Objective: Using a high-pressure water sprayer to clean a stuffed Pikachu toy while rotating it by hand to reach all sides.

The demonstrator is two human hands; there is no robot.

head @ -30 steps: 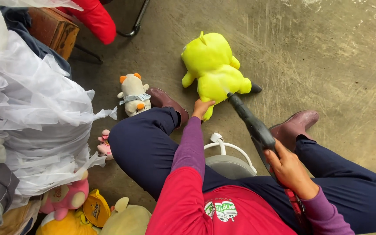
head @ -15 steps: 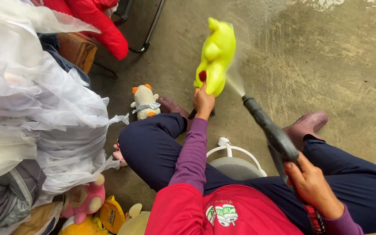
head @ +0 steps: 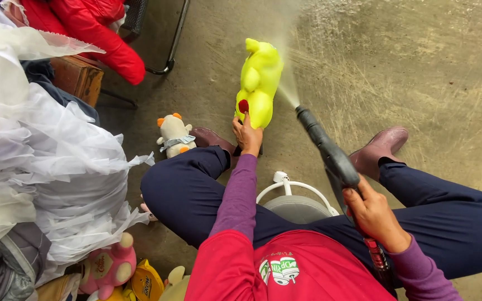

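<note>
Neon-yellow plush toy (head: pixel 259 81) stands raised off the concrete floor (head: pixel 419 72), roughly upright, in the far middle of the scene, with a small red patch low on its left side. The left hand (head: pixel 247 134) is closed around the toy's lower end, fingers wrapped tight and the purple sleeve running back toward the body. The right hand (head: pixel 374 214), near right, is clenched around the grip of a dark spray gun (head: pixel 324 147), whose barrel slants up and left so that its nozzle sits just beside the toy's right flank; a pale fan of spray reaches from the nozzle to the toy. 2 maroon boots (head: pixel 380 147) rest on the floor, 1 on each side of the gun. A small white plush with orange ears (head: pixel 174 134) lies on the floor left of the toy, close to the left boot. Billowing white plastic sheeting (head: pixel 46 161) fills the left side, with a pink plush (head: pixel 107 266) at its near edge.
</note>
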